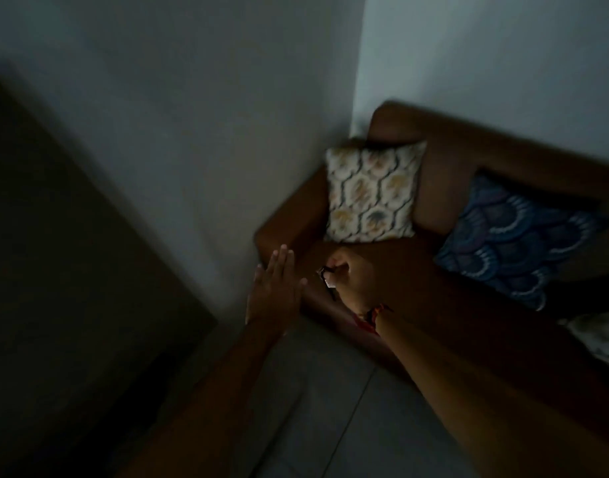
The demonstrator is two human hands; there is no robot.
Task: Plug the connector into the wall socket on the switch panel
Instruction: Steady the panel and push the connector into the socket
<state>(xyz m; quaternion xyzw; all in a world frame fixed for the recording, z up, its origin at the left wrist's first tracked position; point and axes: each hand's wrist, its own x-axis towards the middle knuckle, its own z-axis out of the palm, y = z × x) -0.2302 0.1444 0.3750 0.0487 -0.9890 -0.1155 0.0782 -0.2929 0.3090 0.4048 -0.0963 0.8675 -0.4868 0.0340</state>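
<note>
Pinching one connector [325, 274], the right hand [351, 277] grips beside one flat, released left hand [277, 291], near two cushions [372, 193].

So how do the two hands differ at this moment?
The left hand is open and flat with fingers extended, holding nothing; the right hand is curled shut around a small connector. The right wrist wears a red thread band; the left wrist is bare. Both reach toward the sofa's armrest.
</note>
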